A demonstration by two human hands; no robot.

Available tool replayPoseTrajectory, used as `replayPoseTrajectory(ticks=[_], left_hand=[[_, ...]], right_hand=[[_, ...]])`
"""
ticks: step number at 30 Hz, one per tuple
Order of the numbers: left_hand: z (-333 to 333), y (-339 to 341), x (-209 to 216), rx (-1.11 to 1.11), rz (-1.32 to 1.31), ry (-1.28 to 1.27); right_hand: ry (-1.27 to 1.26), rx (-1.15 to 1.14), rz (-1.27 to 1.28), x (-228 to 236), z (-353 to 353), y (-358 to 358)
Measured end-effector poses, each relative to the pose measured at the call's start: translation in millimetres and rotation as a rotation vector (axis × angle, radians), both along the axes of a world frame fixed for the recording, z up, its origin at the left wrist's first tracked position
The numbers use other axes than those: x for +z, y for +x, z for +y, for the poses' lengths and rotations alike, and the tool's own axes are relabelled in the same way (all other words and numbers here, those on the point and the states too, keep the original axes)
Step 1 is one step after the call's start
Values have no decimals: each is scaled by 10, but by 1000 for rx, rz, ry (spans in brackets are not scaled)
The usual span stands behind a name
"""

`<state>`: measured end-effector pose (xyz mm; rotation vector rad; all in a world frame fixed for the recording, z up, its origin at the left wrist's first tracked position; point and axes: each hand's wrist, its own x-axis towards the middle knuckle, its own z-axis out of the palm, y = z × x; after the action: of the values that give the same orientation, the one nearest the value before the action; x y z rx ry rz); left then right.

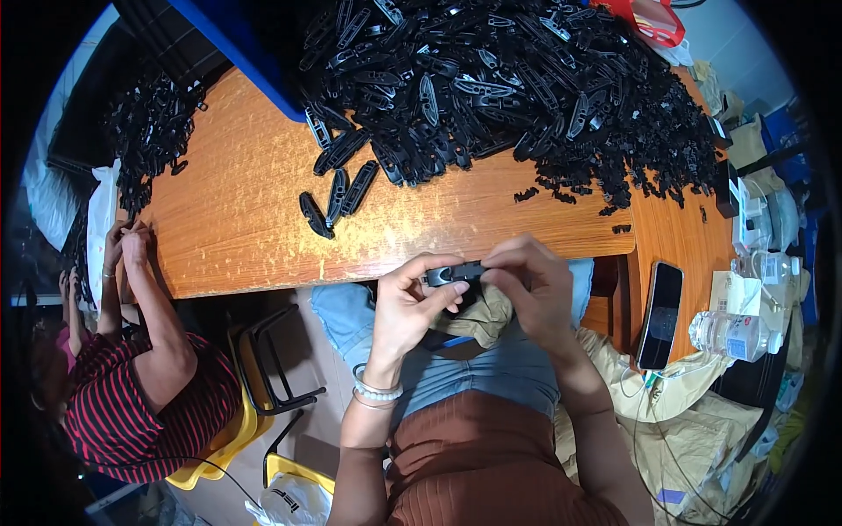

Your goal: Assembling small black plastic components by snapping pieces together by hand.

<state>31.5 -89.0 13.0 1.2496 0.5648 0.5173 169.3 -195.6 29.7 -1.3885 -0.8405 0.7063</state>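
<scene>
Close to my lap, just off the table's front edge, my left hand grips a long black plastic part between thumb and fingers. My right hand is closed at the part's right end, its thumb and fingertips pinching there; whether a smaller piece sits in that pinch is hidden. Below the hands, an open brown paper bag rests on my lap. Several similar black plastic parts lie loose on the table ahead. Behind them rises a large heap of such parts, with small black pieces heaped at its right.
A blue bin stands at the far left of the wooden table. On the right are a phone and clear plastic bottles. A person in a striped shirt works at the left, near another black heap.
</scene>
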Motion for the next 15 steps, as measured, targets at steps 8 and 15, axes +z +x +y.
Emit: replayPoseTrajectory(ticks=[8,15], left_hand=[[-20,3,69,-46,-33,-141],[19,-24,58,-17,3,83]], right_hand=[[133,-10,-588,-100,42,65],[-221,185,-18,-215,-51,45]])
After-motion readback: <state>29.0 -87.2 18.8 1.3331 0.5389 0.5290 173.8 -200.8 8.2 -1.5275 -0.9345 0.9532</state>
